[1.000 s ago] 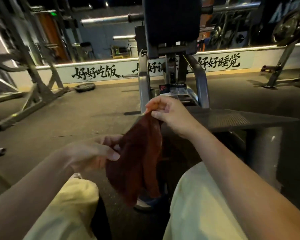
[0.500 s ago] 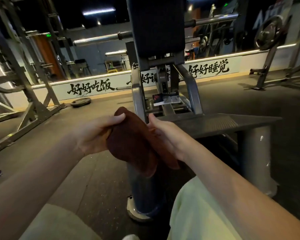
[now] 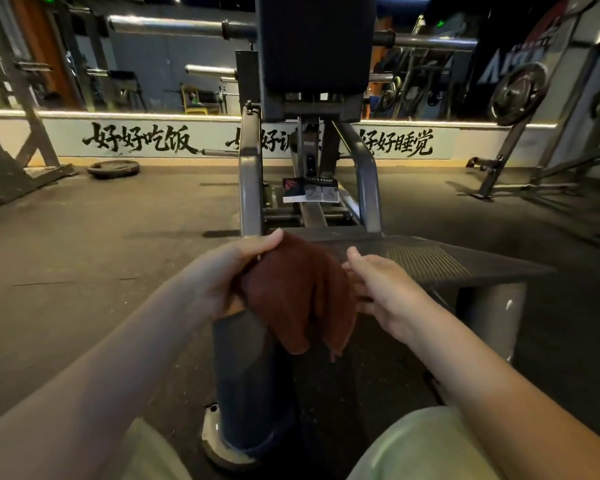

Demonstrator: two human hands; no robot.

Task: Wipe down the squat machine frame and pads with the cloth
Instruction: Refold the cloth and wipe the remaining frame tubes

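A dark red-brown cloth (image 3: 300, 292) hangs folded in front of me. My left hand (image 3: 229, 271) grips its upper left edge, thumb on top. My right hand (image 3: 378, 289) is beside the cloth's right side with fingers straight, its fingertips at the cloth's edge. Straight ahead stands the squat machine: grey frame uprights (image 3: 252, 181), a black back pad (image 3: 317, 43) at the top, and a ribbed foot platform (image 3: 430, 261) just behind my hands. The cloth hangs in front of the platform's near left corner and a grey support leg (image 3: 253, 375).
A second grey support leg (image 3: 485, 317) holds up the platform's right side. A weight plate (image 3: 113, 168) lies on the floor at the back left. Racks stand at the far left and a plate-loaded machine (image 3: 520, 95) at the right. My light trousers fill the bottom.
The cloth went from hanging long from my right hand to being gathered in my left hand. My right hand let go and opened beside it. The view moved closer to the machine.
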